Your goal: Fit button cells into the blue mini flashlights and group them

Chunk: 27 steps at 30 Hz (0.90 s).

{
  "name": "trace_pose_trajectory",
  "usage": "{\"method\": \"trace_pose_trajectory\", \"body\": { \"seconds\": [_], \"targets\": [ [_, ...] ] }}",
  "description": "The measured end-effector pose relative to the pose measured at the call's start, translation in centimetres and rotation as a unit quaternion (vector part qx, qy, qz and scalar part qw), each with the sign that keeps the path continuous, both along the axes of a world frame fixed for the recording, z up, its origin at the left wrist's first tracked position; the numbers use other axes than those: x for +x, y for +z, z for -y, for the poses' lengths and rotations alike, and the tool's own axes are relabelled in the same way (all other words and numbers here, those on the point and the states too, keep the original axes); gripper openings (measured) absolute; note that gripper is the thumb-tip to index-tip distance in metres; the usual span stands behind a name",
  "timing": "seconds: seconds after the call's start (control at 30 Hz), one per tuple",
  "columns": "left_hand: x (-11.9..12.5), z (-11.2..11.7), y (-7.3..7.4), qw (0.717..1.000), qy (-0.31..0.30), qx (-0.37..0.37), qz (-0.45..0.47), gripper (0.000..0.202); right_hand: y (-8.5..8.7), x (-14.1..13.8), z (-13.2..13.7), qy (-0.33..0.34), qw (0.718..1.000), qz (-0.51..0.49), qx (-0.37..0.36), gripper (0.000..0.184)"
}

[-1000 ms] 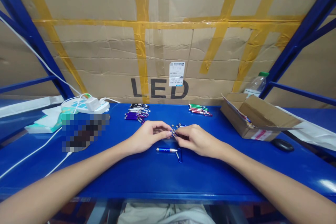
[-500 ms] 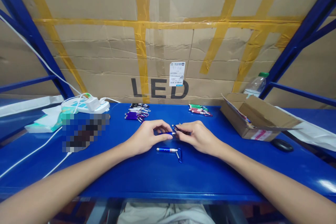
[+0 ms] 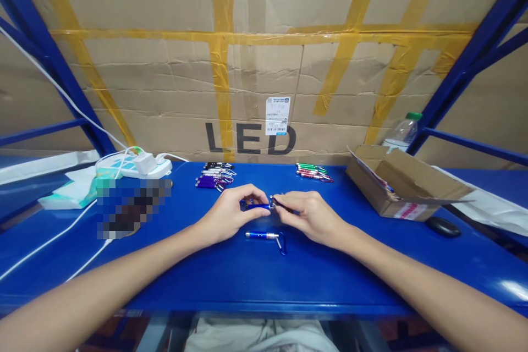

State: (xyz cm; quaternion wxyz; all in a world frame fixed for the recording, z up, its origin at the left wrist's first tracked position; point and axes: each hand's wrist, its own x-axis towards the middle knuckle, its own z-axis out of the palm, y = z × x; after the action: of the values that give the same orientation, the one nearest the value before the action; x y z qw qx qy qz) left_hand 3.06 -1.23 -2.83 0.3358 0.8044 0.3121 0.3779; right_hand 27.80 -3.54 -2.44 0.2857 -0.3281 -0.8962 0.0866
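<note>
My left hand (image 3: 233, 212) pinches the body of a small blue keychain flashlight (image 3: 258, 207), held level just above the blue table (image 3: 256, 280). My right hand (image 3: 307, 214) is closed on that flashlight's right end, fingertips meeting the left hand's. A second blue flashlight with a carabiner clip (image 3: 266, 237) lies on the table right in front of both hands, untouched.
Purple and black flashlights (image 3: 214, 175) lie in a group at the back left, red and green ones (image 3: 313, 172) at the back right. An open cardboard box (image 3: 402, 187), a bottle (image 3: 403, 131), a dark mouse (image 3: 443, 226) at right. A power strip (image 3: 138, 166) with white cables at left.
Both hands have risen a little with the flashlight. A blue body now shows between the left fingers, where a second ago only a small silver part was visible.
</note>
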Motion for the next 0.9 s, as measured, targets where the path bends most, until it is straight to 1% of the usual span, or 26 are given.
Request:
{"method": "trace_pose_trajectory", "body": {
  "seconds": [0.13, 0.23, 0.3, 0.37, 0.43, 0.57, 0.7, 0.8, 0.9],
  "targets": [
    [-0.06, -0.13, 0.12, 0.999, 0.029, 0.013, -0.002, 0.021, 0.11, -0.15, 0.08, -0.02, 0.999, -0.002, -0.027, 0.044],
    [-0.1, -0.21, 0.13, 0.999, 0.045, 0.014, -0.004, 0.024, -0.01, -0.17, 0.02, -0.029, 0.999, 0.002, -0.028, 0.037],
    [-0.13, -0.21, 0.13, 0.998, 0.055, 0.015, -0.022, 0.027, -0.15, -0.15, -0.09, -0.033, 0.999, -0.006, -0.027, 0.031],
    [-0.18, -0.21, 0.14, 0.997, 0.063, 0.023, -0.049, 0.03, -0.3, -0.12, -0.21, -0.043, 0.998, -0.023, -0.025, 0.03],
    [-0.25, -0.25, 0.12, 0.995, 0.062, 0.033, -0.075, 0.03, -0.43, -0.11, -0.32, -0.055, 0.998, -0.034, -0.025, 0.031],
    [-0.43, -0.49, -0.08, 0.992, 0.035, 0.037, -0.112, 0.028, -0.49, -0.14, -0.41, -0.068, 0.997, -0.034, -0.033, 0.024],
    [-0.62, -0.77, -0.37, 0.99, 0.029, 0.049, -0.129, 0.028, -0.33, -0.12, -0.43, -0.105, 0.993, -0.029, -0.041, 0.022],
    [-0.76, -0.93, -0.5, 0.987, 0.033, 0.059, -0.147, 0.027, -0.09, -0.02, -0.51, -0.15, 0.987, 0.0, -0.061, 0.022],
    [-0.87, -1.0, -0.54, 0.983, 0.032, 0.057, -0.171, 0.027, 0.27, 0.02, -0.57, -0.19, 0.976, 0.053, -0.09, 0.027]
  ]
}}
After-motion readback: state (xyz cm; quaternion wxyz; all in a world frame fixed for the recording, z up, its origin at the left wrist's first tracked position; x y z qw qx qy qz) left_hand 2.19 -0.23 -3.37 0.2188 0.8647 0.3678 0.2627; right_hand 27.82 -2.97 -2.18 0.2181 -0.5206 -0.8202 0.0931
